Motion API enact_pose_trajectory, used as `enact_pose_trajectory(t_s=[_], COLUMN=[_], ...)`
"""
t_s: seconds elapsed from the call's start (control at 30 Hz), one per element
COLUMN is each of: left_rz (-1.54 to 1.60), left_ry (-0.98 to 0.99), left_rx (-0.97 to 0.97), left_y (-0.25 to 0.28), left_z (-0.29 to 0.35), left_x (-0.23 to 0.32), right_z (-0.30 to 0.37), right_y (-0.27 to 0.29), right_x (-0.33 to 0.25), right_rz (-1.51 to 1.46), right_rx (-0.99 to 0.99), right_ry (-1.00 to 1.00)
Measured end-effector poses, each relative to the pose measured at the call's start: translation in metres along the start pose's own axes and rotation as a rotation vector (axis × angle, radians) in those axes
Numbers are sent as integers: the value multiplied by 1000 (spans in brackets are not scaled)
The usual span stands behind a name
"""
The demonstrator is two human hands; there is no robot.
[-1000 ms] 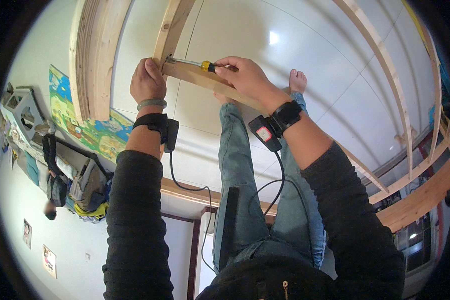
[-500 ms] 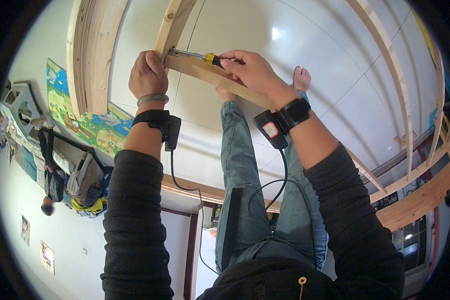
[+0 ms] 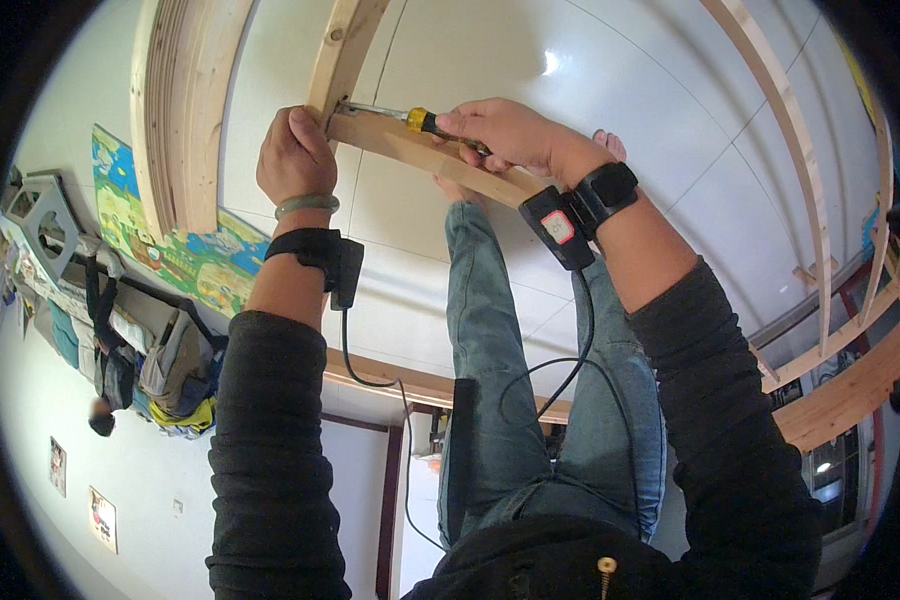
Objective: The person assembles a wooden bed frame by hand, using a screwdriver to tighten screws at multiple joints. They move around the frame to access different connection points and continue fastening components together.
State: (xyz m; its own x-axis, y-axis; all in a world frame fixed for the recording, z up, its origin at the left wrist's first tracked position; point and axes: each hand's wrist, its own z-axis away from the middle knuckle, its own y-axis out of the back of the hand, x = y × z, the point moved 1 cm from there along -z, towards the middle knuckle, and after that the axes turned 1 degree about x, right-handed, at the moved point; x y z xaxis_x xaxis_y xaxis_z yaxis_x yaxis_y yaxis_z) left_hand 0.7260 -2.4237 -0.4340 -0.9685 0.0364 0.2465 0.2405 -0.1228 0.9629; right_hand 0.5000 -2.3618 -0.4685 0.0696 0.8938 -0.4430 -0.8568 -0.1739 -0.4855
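My right hand is closed on a screwdriver with a yellow and black handle. The metal shaft points left, and its tip meets the inner corner where a wooden rail joins a wooden post. Whatever fastener sits at that tip is too small to make out. Fingers curled, my left hand grips the post at this joint, on its left side. Both wrists carry black strapped devices with cables.
Left of the post stand several long boards by a colourful play mat. A slatted wooden frame curves along the right. Another wooden rail crosses beneath my legs. At far left, a person is beside piled clothes.
My right hand has turned and shifted slightly right on the screwdriver, and more of the handle shows beneath the fingers. The left hand stays on the post.
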Motion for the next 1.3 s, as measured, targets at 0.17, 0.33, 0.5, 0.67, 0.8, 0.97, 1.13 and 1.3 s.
enact_pose_trajectory(t_s=[0.17, 0.33, 0.5, 0.67, 0.8, 0.97, 1.13, 1.3], left_rz=[15, -12, 2, 3, -3, -27, -3, -23], left_ry=[0, 22, -1, -25, -20, -28, -9, 22], left_rx=[3, 3, 20, 9, 17, 22, 3, -13], left_y=[-1, 0, 1, 3, 2, 1, 2, 2], left_z=[0, 2, 0, -1, 0, 0, 1, 1], left_x=[-1, -1, 0, 2, 2, 1, 1, 2], right_z=[-2, 3, 15, 28, 27, 15, 17, 17], right_y=[-13, -19, -37, -19, -2, -9, -30, -11], right_x=[14, 10, 7, 7, 11, 19, 32, 21], right_rz=[677, 970, -493, -935, -677, 323, 725, 456], right_rx=[470, 791, 548, 169, -23, 360, 761, 539], right_ry=[539, 775, 130, -233, -276, 372, 646, 450])
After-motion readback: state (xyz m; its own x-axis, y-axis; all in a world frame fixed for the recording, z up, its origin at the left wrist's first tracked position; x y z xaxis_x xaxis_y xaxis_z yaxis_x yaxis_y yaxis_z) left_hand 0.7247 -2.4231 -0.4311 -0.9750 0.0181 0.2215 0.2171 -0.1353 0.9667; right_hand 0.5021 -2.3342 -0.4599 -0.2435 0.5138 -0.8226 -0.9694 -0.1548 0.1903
